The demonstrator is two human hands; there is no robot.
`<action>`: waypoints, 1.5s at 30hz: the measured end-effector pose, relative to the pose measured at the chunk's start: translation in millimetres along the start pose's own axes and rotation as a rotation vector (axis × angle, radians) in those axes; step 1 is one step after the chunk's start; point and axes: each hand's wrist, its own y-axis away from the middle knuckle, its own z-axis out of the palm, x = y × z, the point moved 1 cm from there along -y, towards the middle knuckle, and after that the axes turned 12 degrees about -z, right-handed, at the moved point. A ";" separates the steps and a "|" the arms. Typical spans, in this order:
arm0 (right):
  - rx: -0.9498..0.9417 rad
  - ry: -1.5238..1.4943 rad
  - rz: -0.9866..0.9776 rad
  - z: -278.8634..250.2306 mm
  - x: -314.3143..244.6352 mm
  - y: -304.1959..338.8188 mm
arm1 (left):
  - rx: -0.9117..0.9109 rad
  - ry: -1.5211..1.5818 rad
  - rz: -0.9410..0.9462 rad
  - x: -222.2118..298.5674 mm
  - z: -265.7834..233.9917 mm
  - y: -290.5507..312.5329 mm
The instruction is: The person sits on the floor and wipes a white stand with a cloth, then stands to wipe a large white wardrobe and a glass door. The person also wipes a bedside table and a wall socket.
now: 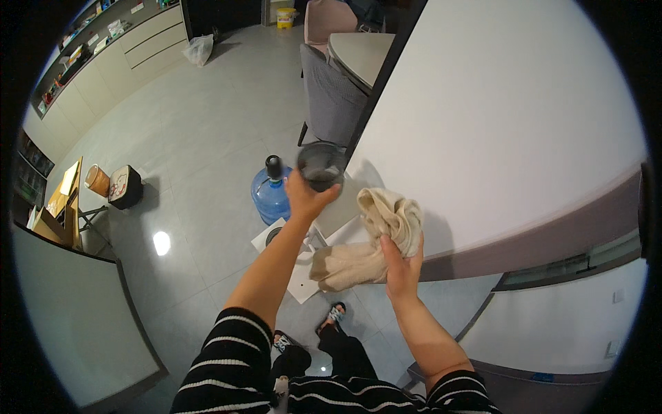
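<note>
My left hand (pixel 309 200) grips a dark, see-through round container (pixel 323 164) by its near side, its open top facing up; motion smears its edge a little. In my right hand (pixel 404 269) is a bunched beige cloth (pixel 393 215), pinched between thumb and fingers, with one end hanging to the left. The container and the cloth are apart. Just left of my left hand stands a large blue water bottle (pixel 269 196) with a black pump (pixel 274 168) on top. Below the hands, a white stand or appliance (pixel 301 283) is partly hidden by my left forearm and the cloth.
A white wall (pixel 496 124) rises close on the right. Beyond the bottle are a grey chair (pixel 334 100) and a round table (pixel 362 54). At the left are a dark stool (pixel 125 188), a brown bucket (pixel 97 180) and a wooden table (pixel 72 196). Cabinets (pixel 114 72) line the far left.
</note>
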 end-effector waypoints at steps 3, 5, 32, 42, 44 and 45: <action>0.124 -0.102 0.053 5.4 16.3 -28.7 | 0.039 0.327 -0.009 15.2 -37.0 19.7; 0.099 -0.069 -0.078 22.6 23.0 -50.3 | 0.118 0.326 -0.074 2.3 -56.5 33.5; -0.349 1.146 -0.247 84.9 181.2 -119.3 | -0.183 0.159 -0.225 -60.2 -120.3 65.1; -0.676 1.071 -0.501 110.0 168.3 -59.3 | -0.177 0.198 -0.276 -62.8 -144.6 75.6; -0.736 1.023 -0.589 97.4 167.6 -45.7 | -0.170 0.175 -0.294 -62.5 -155.1 79.9; -0.811 1.046 -0.620 92.9 161.5 -40.0 | -0.165 0.162 -0.303 -64.2 -160.7 81.0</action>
